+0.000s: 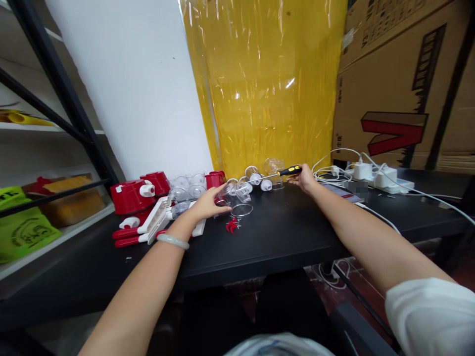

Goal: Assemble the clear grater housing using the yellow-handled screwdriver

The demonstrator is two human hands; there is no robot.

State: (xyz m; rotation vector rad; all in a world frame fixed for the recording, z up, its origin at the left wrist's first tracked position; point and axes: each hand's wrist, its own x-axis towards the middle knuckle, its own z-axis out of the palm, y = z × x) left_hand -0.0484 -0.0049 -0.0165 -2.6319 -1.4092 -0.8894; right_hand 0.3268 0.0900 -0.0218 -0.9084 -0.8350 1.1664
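Note:
In my right hand (pixel 305 179) is a screwdriver (pixel 289 171) with a black and yellow handle, gripped at the handle's end. Its long shaft points left over clear plastic parts with white ends (pixel 254 176). My left hand (pixel 208 203) is at the left of these, thumb and fingers apart, beside a clear round cup (pixel 241 207); whether it touches the cup I cannot tell. Small red pieces (pixel 232 225) and several screws (pixel 238 221) lie on the black table (pixel 267 237) just in front of the cup.
Red housings (pixel 131 197), white-and-red handles (pixel 154 220) and clear cups (pixel 187 185) crowd the table's left. To the right are a phone (pixel 339 193), white chargers (pixel 386 178) and loose cables. A yellow plastic sheet (pixel 274 89) and a cardboard box (pixel 401 89) stand behind.

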